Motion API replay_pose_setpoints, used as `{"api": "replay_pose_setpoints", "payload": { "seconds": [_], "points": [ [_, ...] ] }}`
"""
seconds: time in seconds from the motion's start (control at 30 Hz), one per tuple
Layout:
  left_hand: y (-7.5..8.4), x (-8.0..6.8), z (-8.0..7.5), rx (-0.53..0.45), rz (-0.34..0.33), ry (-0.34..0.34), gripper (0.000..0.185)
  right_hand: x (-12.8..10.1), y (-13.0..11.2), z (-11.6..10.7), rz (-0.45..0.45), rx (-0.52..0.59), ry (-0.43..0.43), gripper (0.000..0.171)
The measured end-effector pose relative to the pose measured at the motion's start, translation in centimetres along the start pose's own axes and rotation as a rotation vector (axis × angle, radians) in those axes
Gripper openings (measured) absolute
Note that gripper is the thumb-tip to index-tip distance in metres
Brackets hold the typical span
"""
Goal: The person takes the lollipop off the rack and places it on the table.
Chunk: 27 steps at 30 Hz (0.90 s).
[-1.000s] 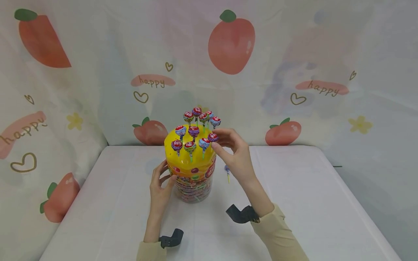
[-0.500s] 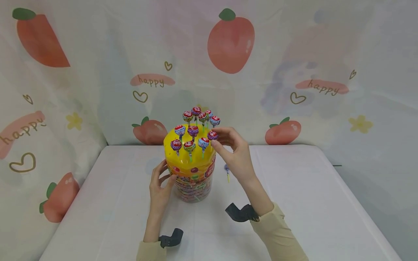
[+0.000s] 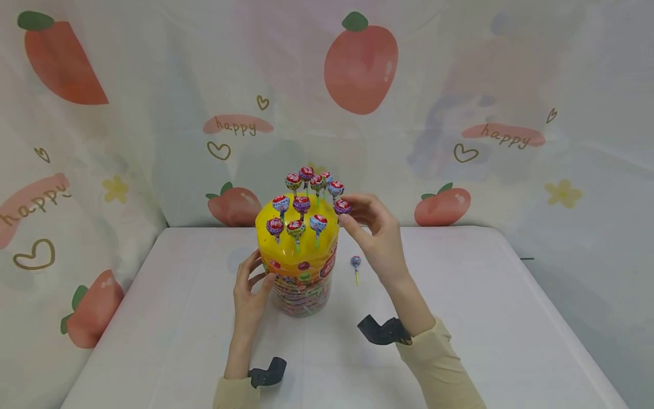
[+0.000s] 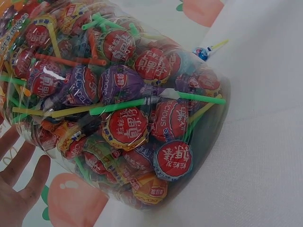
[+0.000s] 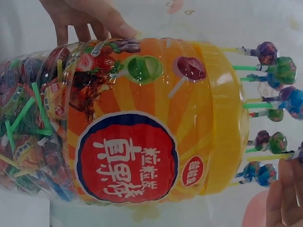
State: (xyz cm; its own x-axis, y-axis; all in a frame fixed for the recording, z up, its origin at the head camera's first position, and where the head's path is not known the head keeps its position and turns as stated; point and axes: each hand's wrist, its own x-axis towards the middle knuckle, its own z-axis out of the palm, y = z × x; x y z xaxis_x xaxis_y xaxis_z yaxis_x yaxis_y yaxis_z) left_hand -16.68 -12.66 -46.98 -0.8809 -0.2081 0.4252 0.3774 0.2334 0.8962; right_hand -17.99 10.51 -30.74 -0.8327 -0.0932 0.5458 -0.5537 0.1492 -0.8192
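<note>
With the jar [image 3: 302, 296] gripped by the left hand [image 3: 251, 295], the lollipop [image 3: 342, 207] pinched in the right hand [image 3: 381, 241] should be guided clear of the neighbouring lollipops [image 3: 335, 188].

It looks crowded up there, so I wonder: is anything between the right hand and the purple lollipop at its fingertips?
Nothing visible is: the right hand pinches the purple lollipop directly. The other lollipops on the yellow lid stand beside or behind it, not between.

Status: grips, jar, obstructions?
Left grip against jar; right grip pinching purple lollipop at right edge of lid. Jar upright. No obstruction visible; loose lollipop on table, right of jar.
</note>
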Motion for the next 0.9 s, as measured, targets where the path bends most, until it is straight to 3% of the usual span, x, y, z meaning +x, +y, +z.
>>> {"api": "replay_pose_setpoints", "payload": {
  "seconds": [0.47,0.67,0.9],
  "points": [
    [0.0,0.1,0.0,-0.005,-0.030,-0.002,0.058,-1.0,2.9,-1.3,0.099,0.007,0.072,0.030],
    [-0.2,0.1,0.1,-0.020,-0.032,-0.003,0.058,-1.7,4.8,-1.7,0.211,-0.009,0.087,0.031],
    [-0.4,0.1,0.1,-0.013,-0.005,-0.005,0.058,-2.6,8.8,-2.0,0.330,-0.048,0.101,0.030]
  ]
}}
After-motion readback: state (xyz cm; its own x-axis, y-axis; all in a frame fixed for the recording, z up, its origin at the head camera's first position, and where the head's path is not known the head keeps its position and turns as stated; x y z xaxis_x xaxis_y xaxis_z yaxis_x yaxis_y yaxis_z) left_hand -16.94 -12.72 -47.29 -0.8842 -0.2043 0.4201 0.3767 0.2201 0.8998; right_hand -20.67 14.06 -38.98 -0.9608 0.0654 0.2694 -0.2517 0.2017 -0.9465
